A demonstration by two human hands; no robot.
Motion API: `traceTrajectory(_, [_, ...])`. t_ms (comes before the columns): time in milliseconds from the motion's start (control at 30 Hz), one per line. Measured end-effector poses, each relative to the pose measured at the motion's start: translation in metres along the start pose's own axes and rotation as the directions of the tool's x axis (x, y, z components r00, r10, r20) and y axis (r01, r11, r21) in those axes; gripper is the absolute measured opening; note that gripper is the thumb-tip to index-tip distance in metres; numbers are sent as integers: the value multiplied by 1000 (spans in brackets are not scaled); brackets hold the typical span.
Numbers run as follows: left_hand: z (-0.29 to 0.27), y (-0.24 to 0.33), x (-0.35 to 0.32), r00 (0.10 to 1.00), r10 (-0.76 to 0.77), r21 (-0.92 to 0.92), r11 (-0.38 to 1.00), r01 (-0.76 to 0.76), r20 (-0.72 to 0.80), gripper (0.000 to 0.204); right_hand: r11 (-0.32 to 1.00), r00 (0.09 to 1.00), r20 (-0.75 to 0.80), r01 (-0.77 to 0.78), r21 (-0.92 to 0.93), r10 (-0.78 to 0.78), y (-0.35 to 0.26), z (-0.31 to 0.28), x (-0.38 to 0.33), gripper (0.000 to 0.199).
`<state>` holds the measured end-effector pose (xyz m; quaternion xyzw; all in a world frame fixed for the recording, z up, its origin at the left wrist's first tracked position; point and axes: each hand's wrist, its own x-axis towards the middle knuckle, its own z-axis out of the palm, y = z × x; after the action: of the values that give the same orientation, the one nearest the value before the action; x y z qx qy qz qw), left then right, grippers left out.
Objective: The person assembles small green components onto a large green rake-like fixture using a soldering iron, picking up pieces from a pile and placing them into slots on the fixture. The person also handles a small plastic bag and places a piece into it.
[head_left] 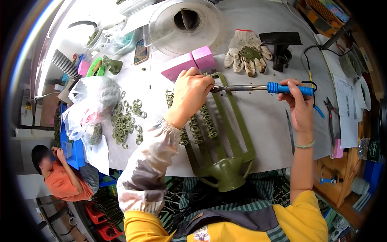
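1. While the right hand wraps its fingers round the blue handle of a metal-shafted tool, right of centre, the left hand is curled with its fingertips drawn together beside the tool's tip; I cannot tell what, if anything, they pinch.
2. At the centre, reaching down to the lower middle, lies a green pronged frame, small attached rings lining some of its bars.
3. It looks like wax: probably light, fairly stiff, smooth enough to slip a little, and liable to snap at the long bars.
4. Its thick hub, lower centre, seems the soundest place to take hold; the attached rings look too delicate for a firm grip.
5. Loose rings, left of centre, likely weigh next to nothing and would suit a light pinch.
6. A bowl at the upper left holds green bits; a clear round dish, top centre, surrounds a hollow with greenish residue.
7. A plastic bag at the left has something greenish inside, perhaps more wax, though glare and creases blur it.
8. Near the right edge, a pale tub appears to hold green scraps.
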<state>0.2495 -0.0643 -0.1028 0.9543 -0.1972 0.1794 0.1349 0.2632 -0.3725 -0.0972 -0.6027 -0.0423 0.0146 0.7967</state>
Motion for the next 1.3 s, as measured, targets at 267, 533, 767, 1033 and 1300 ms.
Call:
traceTrajectory(267, [-15,-5,-3,997,0,53,999,-4,72,14,999,998,-61,-11,-44,9,-21,-24,-10,19])
traceTrajectory(533, [-75,-152,-125,720,-694,353,669,654,-19,26,999,1000,-17,-7,-52,6,-26,-18,-16,20])
traceTrajectory(767, [-70,-149,-140,638,-758,-31,640,767,134,17,997,1000,-27,-14,-72,12,-29,-17,-19,20])
traceTrajectory(1033, [-79,-96,-113,650,-757,-533,524,664,65,15,997,999,-41,-5,-81,2,-37,-18,-26,20])
traceTrajectory(1300, [-49,15,-39,933,-341,-518,781,350,116,13,997,999,-32,2,-73,-4,-29,-20,-24,19])
